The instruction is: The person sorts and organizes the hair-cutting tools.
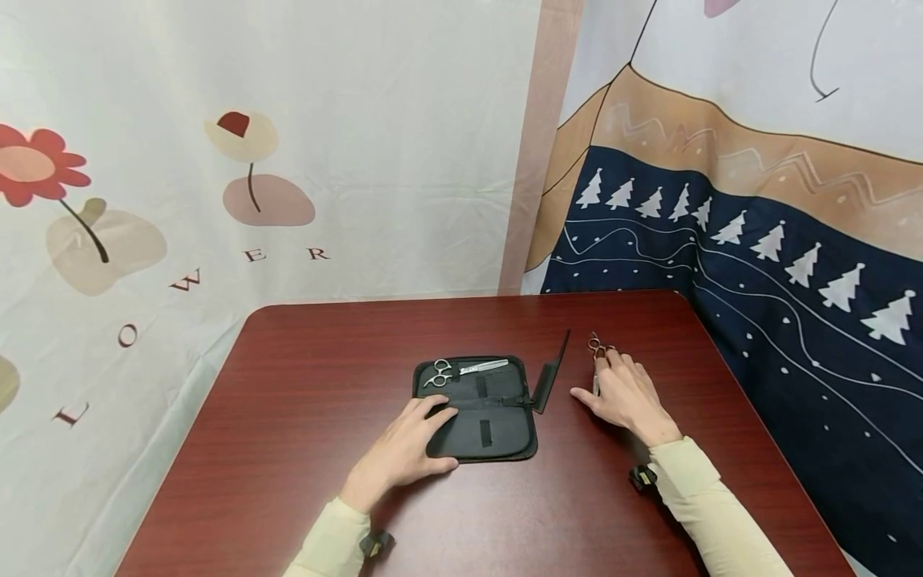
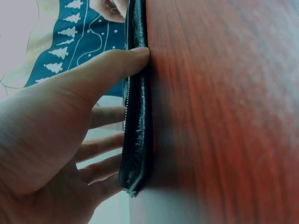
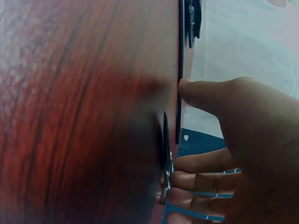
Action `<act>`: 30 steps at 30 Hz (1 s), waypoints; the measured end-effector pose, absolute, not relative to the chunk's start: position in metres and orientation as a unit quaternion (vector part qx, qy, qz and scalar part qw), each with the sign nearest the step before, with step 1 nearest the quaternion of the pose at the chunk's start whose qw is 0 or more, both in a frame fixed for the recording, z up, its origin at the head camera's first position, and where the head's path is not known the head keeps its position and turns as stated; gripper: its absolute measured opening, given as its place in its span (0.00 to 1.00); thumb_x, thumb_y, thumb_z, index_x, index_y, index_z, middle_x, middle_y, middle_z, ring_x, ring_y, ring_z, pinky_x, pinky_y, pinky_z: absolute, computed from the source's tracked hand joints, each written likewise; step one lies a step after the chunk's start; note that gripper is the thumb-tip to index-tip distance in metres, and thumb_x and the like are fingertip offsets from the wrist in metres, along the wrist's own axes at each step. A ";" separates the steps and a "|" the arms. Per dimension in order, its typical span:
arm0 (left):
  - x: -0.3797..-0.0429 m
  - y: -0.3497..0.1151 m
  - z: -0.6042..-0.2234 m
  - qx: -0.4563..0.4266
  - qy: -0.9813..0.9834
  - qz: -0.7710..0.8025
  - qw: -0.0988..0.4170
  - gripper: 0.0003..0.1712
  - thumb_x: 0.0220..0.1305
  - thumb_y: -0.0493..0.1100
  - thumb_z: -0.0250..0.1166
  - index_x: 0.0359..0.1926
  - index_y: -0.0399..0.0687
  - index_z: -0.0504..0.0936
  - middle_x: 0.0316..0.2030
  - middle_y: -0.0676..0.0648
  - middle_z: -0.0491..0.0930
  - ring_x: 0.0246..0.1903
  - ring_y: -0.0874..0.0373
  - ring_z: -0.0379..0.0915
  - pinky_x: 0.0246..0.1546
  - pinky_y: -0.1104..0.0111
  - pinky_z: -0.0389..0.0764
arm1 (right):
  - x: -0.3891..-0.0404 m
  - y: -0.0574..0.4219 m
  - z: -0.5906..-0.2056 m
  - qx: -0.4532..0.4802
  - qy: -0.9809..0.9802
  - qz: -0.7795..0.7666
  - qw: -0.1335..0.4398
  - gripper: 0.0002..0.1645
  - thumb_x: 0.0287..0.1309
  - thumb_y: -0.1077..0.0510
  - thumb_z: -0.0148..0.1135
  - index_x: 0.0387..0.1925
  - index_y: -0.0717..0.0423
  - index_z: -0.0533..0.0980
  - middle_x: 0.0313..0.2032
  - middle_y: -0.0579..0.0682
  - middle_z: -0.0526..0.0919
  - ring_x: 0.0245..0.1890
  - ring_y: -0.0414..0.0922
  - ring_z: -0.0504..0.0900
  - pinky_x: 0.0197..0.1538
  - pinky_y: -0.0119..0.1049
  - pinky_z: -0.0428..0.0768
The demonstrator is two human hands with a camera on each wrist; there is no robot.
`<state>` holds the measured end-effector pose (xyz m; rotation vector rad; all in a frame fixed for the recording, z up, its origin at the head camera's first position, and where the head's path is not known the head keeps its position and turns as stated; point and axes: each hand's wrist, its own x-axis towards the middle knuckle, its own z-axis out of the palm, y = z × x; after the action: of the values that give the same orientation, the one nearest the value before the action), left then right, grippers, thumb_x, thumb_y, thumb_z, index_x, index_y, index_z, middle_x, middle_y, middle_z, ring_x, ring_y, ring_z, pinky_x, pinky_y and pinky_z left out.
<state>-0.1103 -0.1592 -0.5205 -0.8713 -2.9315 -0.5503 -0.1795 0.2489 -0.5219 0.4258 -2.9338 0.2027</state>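
Note:
An unfolded black zip case (image 1: 469,437) lies on the table. My left hand (image 1: 404,449) rests at its left side, fingers spread over the case and thumb by the near edge. In the left wrist view the thumb touches the zipped edge (image 2: 135,112). Silver scissors (image 1: 442,373) with a comb-like blade sit in the far half of the case. My right hand (image 1: 623,397) reaches over a second pair of scissors (image 1: 594,344) on the table, fingertips at the handles and thumb stretched out to the left. The fingers partly cover this pair.
A narrow black flap (image 1: 550,381) stands up at the case's right edge, with a slim dark piece reaching beyond it. The reddish-brown table (image 1: 346,336) meets a pale printed curtain (image 1: 389,160) behind and a navy tree-patterned cloth (image 1: 793,320) on the right.

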 end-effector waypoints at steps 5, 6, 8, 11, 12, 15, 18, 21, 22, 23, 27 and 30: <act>-0.110 -0.159 -0.522 -0.279 -0.943 -0.179 0.017 0.46 0.57 0.56 0.87 0.73 0.43 0.84 0.74 0.37 0.79 0.71 0.40 0.77 0.68 0.46 0.86 | -0.179 0.249 -0.522 0.139 -0.986 0.059 0.068 0.36 0.67 0.41 0.79 0.54 0.73 0.84 0.55 0.71 0.84 0.50 0.66 0.83 0.56 0.64 0.85; -0.110 -0.159 -0.522 -0.279 -0.943 -0.179 0.019 0.46 0.57 0.55 0.87 0.73 0.43 0.84 0.74 0.37 0.79 0.71 0.40 0.77 0.68 0.47 0.86 | -0.179 0.249 -0.522 0.138 -0.986 0.059 0.067 0.36 0.67 0.42 0.78 0.54 0.73 0.84 0.55 0.71 0.84 0.50 0.66 0.83 0.57 0.64 0.85; -0.110 -0.159 -0.522 -0.280 -0.943 -0.178 0.021 0.46 0.56 0.55 0.87 0.72 0.43 0.84 0.74 0.37 0.79 0.70 0.40 0.77 0.68 0.46 0.86 | -0.180 0.249 -0.522 0.138 -0.986 0.060 0.066 0.33 0.67 0.43 0.78 0.51 0.72 0.84 0.54 0.70 0.84 0.50 0.66 0.83 0.56 0.64 0.85; -0.110 -0.159 -0.522 -0.281 -0.943 -0.178 0.020 0.46 0.57 0.56 0.87 0.72 0.43 0.84 0.74 0.37 0.79 0.70 0.40 0.77 0.68 0.46 0.86 | -0.181 0.250 -0.523 0.136 -0.986 0.063 0.069 0.30 0.67 0.44 0.78 0.46 0.70 0.84 0.53 0.70 0.84 0.49 0.66 0.84 0.55 0.64 0.85; -0.111 -0.159 -0.522 -0.281 -0.943 -0.178 0.019 0.46 0.57 0.56 0.87 0.73 0.43 0.84 0.74 0.37 0.79 0.70 0.40 0.77 0.69 0.46 0.85 | -0.181 0.251 -0.523 0.135 -0.986 0.064 0.069 0.29 0.67 0.45 0.78 0.45 0.70 0.84 0.52 0.70 0.84 0.49 0.66 0.84 0.55 0.64 0.85; -0.111 -0.159 -0.521 -0.281 -0.943 -0.176 0.017 0.46 0.57 0.57 0.87 0.73 0.43 0.84 0.74 0.38 0.79 0.70 0.40 0.77 0.69 0.46 0.85 | -0.181 0.252 -0.524 0.130 -0.987 0.069 0.069 0.27 0.68 0.46 0.77 0.45 0.69 0.84 0.52 0.71 0.85 0.49 0.67 0.85 0.55 0.65 0.85; -0.111 -0.159 -0.522 -0.281 -0.944 -0.175 0.015 0.47 0.57 0.57 0.87 0.73 0.43 0.83 0.74 0.38 0.79 0.70 0.40 0.77 0.68 0.46 0.85 | -0.181 0.253 -0.525 0.128 -0.987 0.073 0.070 0.25 0.68 0.48 0.76 0.45 0.69 0.84 0.51 0.70 0.85 0.49 0.68 0.85 0.55 0.66 0.85; -0.111 -0.159 -0.522 -0.278 -0.944 -0.174 0.012 0.47 0.57 0.57 0.87 0.73 0.43 0.83 0.74 0.38 0.78 0.71 0.40 0.76 0.69 0.46 0.85 | -0.181 0.254 -0.525 0.129 -0.986 0.075 0.075 0.20 0.67 0.51 0.75 0.42 0.68 0.84 0.50 0.70 0.86 0.47 0.67 0.86 0.53 0.66 0.86; -0.111 -0.159 -0.522 -0.278 -0.945 -0.174 0.011 0.47 0.57 0.57 0.87 0.74 0.43 0.83 0.75 0.38 0.78 0.71 0.40 0.76 0.69 0.46 0.85 | -0.181 0.254 -0.525 0.129 -0.986 0.075 0.076 0.19 0.67 0.52 0.74 0.41 0.68 0.84 0.49 0.70 0.86 0.46 0.67 0.86 0.52 0.66 0.86; -0.111 -0.159 -0.522 -0.278 -0.945 -0.174 0.011 0.47 0.57 0.57 0.87 0.74 0.43 0.83 0.75 0.38 0.78 0.71 0.40 0.76 0.69 0.45 0.85 | -0.181 0.254 -0.525 0.129 -0.986 0.076 0.078 0.18 0.67 0.53 0.74 0.40 0.68 0.84 0.48 0.69 0.86 0.46 0.67 0.86 0.51 0.65 0.87; -0.111 -0.159 -0.523 -0.284 -0.940 -0.189 0.018 0.46 0.57 0.56 0.87 0.73 0.42 0.83 0.74 0.37 0.79 0.70 0.39 0.76 0.68 0.44 0.85 | -0.181 0.255 -0.525 0.126 -0.985 0.084 0.076 0.13 0.64 0.57 0.73 0.36 0.66 0.82 0.41 0.65 0.84 0.41 0.65 0.85 0.48 0.64 0.86; -0.112 -0.162 -0.529 -0.299 -0.931 -0.203 0.040 0.45 0.59 0.57 0.86 0.73 0.41 0.83 0.73 0.36 0.78 0.70 0.38 0.76 0.66 0.46 0.86 | -0.182 0.257 -0.525 0.124 -0.985 0.094 0.077 0.09 0.60 0.61 0.71 0.34 0.65 0.81 0.36 0.62 0.82 0.37 0.63 0.84 0.43 0.63 0.86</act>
<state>-0.1122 -0.1621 -0.5291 -0.9169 -2.8534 -0.6223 -0.1818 0.2568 -0.5245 0.3726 -2.9508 0.2823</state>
